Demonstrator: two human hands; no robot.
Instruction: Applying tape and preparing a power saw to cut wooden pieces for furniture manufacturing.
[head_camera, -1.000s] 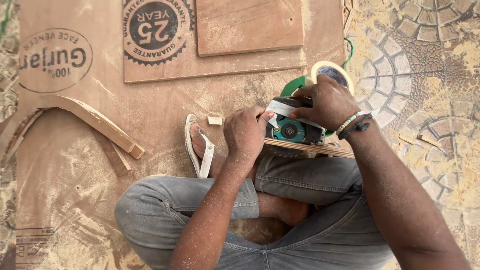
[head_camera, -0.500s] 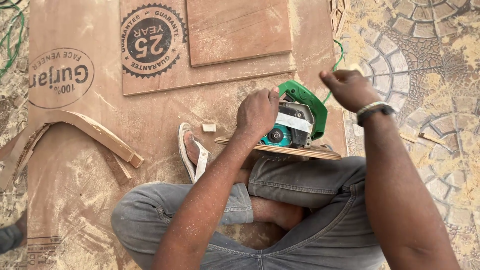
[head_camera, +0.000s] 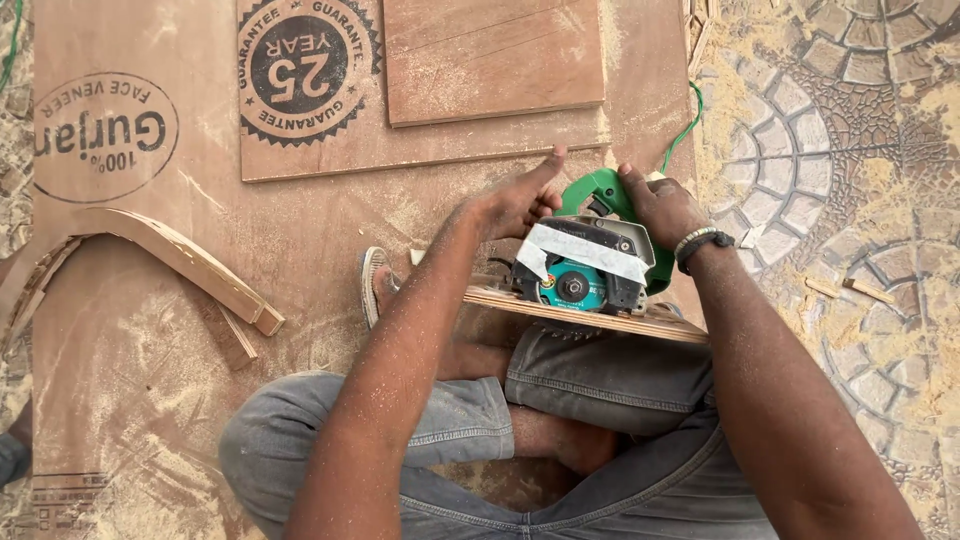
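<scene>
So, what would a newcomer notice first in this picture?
First the green circular saw in the centre, resting on a thin wooden strip across the seated person's lap. The right hand grips its green handle, and the left hand rests at its left side with fingers spread. Around them lie a big plywood sheet dusted with sawdust and, at the left, a curved wooden offcut.

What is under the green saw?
Under the green saw lies a thin wooden strip, resting across the person's knee. Saw teeth poke below the strip; the rest of the blade is covered.
</scene>
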